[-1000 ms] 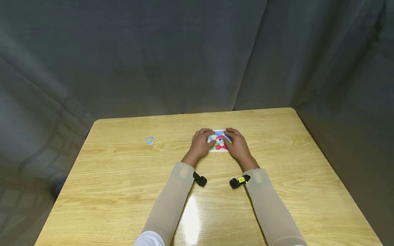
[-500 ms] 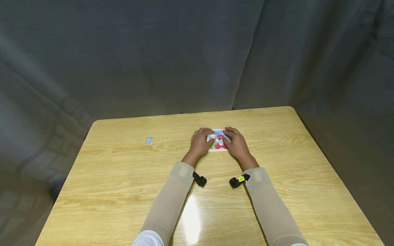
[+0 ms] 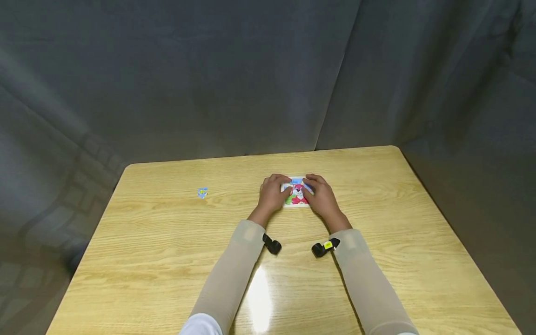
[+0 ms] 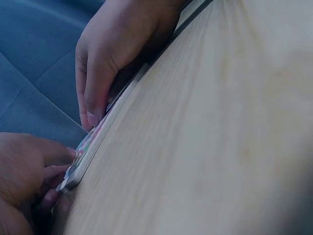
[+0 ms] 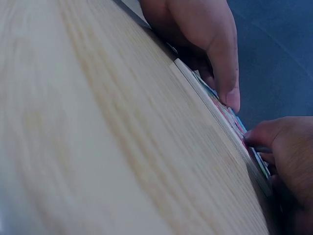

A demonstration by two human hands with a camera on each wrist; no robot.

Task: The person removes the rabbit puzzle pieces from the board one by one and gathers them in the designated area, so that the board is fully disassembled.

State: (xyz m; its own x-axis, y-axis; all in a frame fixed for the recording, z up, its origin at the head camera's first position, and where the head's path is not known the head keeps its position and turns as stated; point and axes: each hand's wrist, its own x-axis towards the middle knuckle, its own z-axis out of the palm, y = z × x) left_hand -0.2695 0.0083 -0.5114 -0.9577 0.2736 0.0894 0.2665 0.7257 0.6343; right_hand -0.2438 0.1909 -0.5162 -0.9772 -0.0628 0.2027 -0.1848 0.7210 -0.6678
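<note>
A flat picture puzzle (image 3: 298,199) with a pale rim lies on the table between both hands. Its picture shows a red and white cartoon animal on blue and green. At its left side the left hand (image 3: 273,193) grips the edge, thumb over the picture. The right hand (image 3: 322,196) holds the opposite side, its thumb also on the picture. In the right wrist view, the puzzle's board (image 5: 215,105) looks thin and rests on the wood, with the right thumb (image 5: 261,134) pressing its top. Fingers hide both side edges.
A small blue and yellow puzzle piece (image 3: 202,192) lies on the wooden table (image 3: 159,242), well left of the hands. Dark grey curtains (image 3: 209,83) hang behind and beside the table. Each wrist carries a black camera, the left camera (image 3: 272,244) and the right camera (image 3: 324,247).
Both hands stay on the puzzle in nearly the same place. The whole head view has shifted very slightly; nothing is visibly taken up or let go.
</note>
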